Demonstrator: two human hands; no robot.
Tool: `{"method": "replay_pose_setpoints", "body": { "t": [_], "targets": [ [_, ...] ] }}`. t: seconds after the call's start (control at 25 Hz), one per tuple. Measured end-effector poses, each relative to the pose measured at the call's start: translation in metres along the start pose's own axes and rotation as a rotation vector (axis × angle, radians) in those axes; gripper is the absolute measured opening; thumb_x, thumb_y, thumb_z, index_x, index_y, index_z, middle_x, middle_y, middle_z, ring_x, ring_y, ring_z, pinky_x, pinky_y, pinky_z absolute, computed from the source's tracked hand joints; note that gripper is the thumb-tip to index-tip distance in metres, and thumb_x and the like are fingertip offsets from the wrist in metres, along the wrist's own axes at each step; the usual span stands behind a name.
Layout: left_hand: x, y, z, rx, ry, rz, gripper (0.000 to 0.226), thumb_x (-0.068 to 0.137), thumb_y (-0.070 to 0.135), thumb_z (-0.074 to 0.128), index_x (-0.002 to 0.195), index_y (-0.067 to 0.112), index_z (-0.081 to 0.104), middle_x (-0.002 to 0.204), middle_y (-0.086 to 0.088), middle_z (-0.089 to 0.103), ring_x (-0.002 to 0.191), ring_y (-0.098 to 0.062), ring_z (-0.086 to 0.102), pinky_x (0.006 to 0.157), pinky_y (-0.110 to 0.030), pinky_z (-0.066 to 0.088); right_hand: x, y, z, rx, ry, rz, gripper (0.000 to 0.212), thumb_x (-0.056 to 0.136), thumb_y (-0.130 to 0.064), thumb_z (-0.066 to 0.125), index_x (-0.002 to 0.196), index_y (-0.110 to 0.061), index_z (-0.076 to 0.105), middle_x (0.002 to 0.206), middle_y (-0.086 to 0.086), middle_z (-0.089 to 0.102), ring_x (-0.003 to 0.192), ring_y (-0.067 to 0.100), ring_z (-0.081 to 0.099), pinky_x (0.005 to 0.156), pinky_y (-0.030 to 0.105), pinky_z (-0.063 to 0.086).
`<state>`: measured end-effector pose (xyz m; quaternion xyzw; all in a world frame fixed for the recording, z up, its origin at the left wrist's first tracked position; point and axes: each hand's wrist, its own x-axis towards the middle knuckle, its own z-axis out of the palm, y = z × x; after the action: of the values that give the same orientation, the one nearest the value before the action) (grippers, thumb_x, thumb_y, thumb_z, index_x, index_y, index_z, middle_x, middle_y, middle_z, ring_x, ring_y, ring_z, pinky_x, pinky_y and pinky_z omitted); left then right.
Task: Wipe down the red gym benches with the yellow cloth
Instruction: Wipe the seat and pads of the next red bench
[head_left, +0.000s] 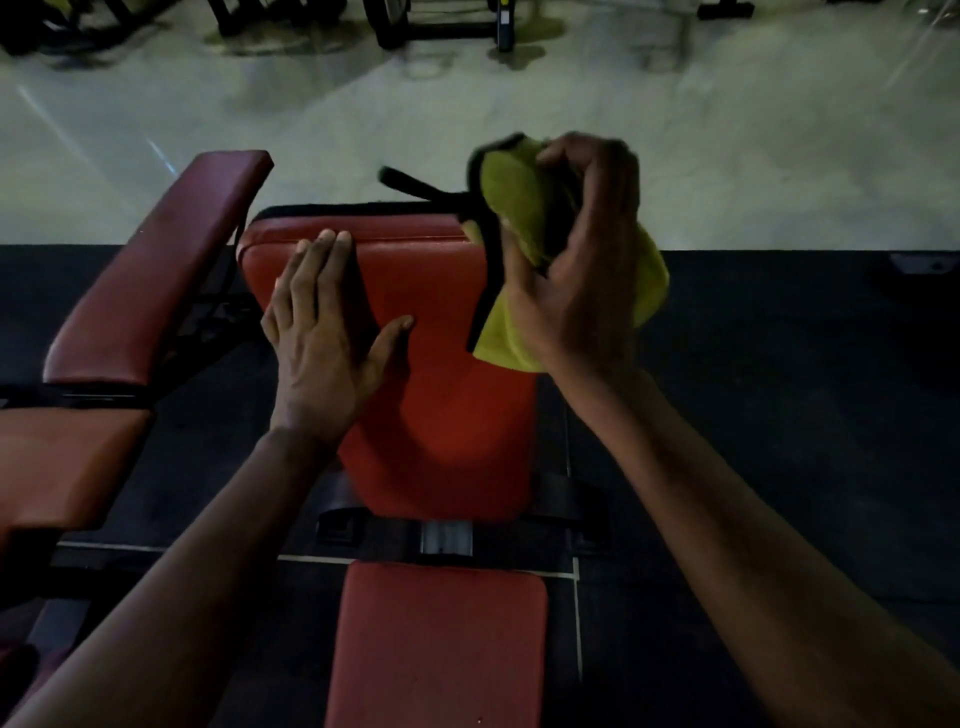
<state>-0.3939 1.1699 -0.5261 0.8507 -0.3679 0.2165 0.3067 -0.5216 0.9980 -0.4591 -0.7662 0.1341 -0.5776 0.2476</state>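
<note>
Pale gym floor (727, 130) runs across the far side, with dark machine frames (441, 26) standing on it. Nearer lies a black rubber mat (779, 415) where two benches sit side by side. Straight ahead is the red bench (441, 364), its backrest tilted up and its seat pad (436, 649) lower in view. A second bench (156, 270), darker red, stands just to its left.

The left hand (322, 332) lies flat on the upper left of the backrest, fingers straight and together, thumb spread wide, holding nothing. It looks like a brace, steadying the pad or the person's lean while the other hand works.

The right hand (587, 270) is lifted over the backrest's upper right corner, its fingers curled round the yellow cloth (514, 208). The cloth is bunched in the palm, with a loose flap hanging below. A dark strip crosses it; blur hides whether this is trim or a separate strap. The cloth appears to be off the pad, so the person is probably gathering it for a wiping stroke.

Both forearms reach forward from the lower corners, the right wrist cocked upward.
</note>
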Motion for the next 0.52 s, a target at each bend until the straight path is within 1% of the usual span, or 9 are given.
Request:
{"method": "replay_pose_setpoints", "body": {
  "t": [0.04, 0.08, 0.16, 0.24, 0.28, 0.32, 0.36, 0.44, 0.52],
  "targets": [
    [0.000, 0.000, 0.001, 0.005, 0.000, -0.003, 0.089, 0.089, 0.053, 0.070, 0.157, 0.014, 0.029, 0.162, -0.006, 0.028, 0.150, -0.024, 0.018, 0.120, -0.048, 0.016, 0.005, -0.001, 0.007, 0.011, -0.035, 0.001, 0.033, 0.079, -0.005, 0.072, 0.107, 0.007, 0.058, 0.110, 0.020, 0.054, 0.107, 0.019, 0.052, 0.095, 0.017, 0.045],
    [0.001, 0.001, 0.000, 0.008, -0.002, -0.004, 0.089, 0.089, 0.053, 0.070, 0.157, 0.013, 0.029, 0.162, -0.006, 0.029, 0.150, -0.024, 0.019, 0.120, -0.047, 0.015, 0.006, -0.002, 0.014, 0.006, -0.103, 0.003, 0.034, 0.077, -0.004, 0.073, 0.106, 0.006, 0.058, 0.112, 0.020, 0.051, 0.110, 0.020, 0.052, 0.097, 0.025, 0.048],
    [0.002, 0.002, -0.003, -0.002, -0.010, -0.011, 0.088, 0.088, 0.052, 0.070, 0.156, 0.013, 0.030, 0.161, -0.007, 0.029, 0.150, -0.023, 0.018, 0.120, -0.043, 0.013, -0.008, 0.000, 0.023, -0.047, -0.224, -0.030, 0.037, 0.077, -0.008, 0.076, 0.110, 0.002, 0.061, 0.121, 0.018, 0.053, 0.126, 0.026, 0.050, 0.106, 0.040, 0.045],
    [0.002, 0.001, -0.004, -0.004, -0.018, -0.010, 0.088, 0.088, 0.052, 0.070, 0.156, 0.013, 0.031, 0.161, -0.008, 0.029, 0.150, -0.022, 0.017, 0.120, -0.042, 0.011, -0.021, 0.013, 0.018, -0.168, -0.305, -0.068, 0.052, 0.085, -0.028, 0.075, 0.130, -0.005, 0.061, 0.139, 0.014, 0.051, 0.144, 0.029, 0.035, 0.115, 0.053, 0.033],
    [0.001, 0.001, -0.004, -0.002, -0.013, -0.003, 0.087, 0.088, 0.051, 0.070, 0.156, 0.013, 0.031, 0.161, -0.008, 0.030, 0.150, -0.022, 0.017, 0.120, -0.044, 0.012, -0.024, 0.020, 0.014, -0.251, -0.358, -0.096, 0.061, 0.087, -0.036, 0.072, 0.141, -0.012, 0.055, 0.149, 0.012, 0.045, 0.149, 0.030, 0.026, 0.116, 0.057, 0.027],
    [0.001, 0.000, -0.004, -0.001, -0.010, 0.006, 0.087, 0.088, 0.051, 0.071, 0.156, 0.012, 0.031, 0.161, -0.009, 0.030, 0.150, -0.022, 0.018, 0.120, -0.047, 0.014, -0.022, 0.025, 0.009, -0.314, -0.393, -0.109, 0.066, 0.087, -0.038, 0.070, 0.147, -0.018, 0.050, 0.155, 0.009, 0.040, 0.151, 0.032, 0.023, 0.116, 0.059, 0.025],
    [0.001, 0.000, -0.003, -0.002, -0.011, 0.014, 0.087, 0.089, 0.050, 0.071, 0.156, 0.012, 0.031, 0.161, -0.009, 0.030, 0.150, -0.022, 0.017, 0.120, -0.049, 0.016, -0.018, 0.029, 0.008, -0.339, -0.391, -0.097, 0.068, 0.087, -0.037, 0.068, 0.149, -0.022, 0.047, 0.157, 0.008, 0.037, 0.151, 0.032, 0.024, 0.115, 0.058, 0.027],
    [0.001, -0.001, -0.002, 0.000, -0.015, 0.025, 0.087, 0.089, 0.048, 0.071, 0.156, 0.010, 0.029, 0.162, -0.010, 0.029, 0.151, -0.021, 0.016, 0.120, -0.050, 0.015, -0.012, 0.024, 0.014, -0.314, -0.317, -0.026, 0.065, 0.086, -0.036, 0.067, 0.147, -0.022, 0.050, 0.156, 0.008, 0.039, 0.147, 0.031, 0.032, 0.111, 0.055, 0.034],
    [0.000, -0.001, -0.002, -0.001, -0.018, 0.020, 0.087, 0.091, 0.046, 0.071, 0.157, 0.010, 0.027, 0.163, -0.010, 0.026, 0.153, -0.018, 0.013, 0.123, -0.044, 0.010, -0.016, 0.011, 0.026, -0.331, -0.333, -0.052, 0.058, 0.086, -0.033, 0.065, 0.143, -0.028, 0.055, 0.157, 0.007, 0.037, 0.147, 0.036, 0.027, 0.110, 0.060, 0.032]
  ]
}}
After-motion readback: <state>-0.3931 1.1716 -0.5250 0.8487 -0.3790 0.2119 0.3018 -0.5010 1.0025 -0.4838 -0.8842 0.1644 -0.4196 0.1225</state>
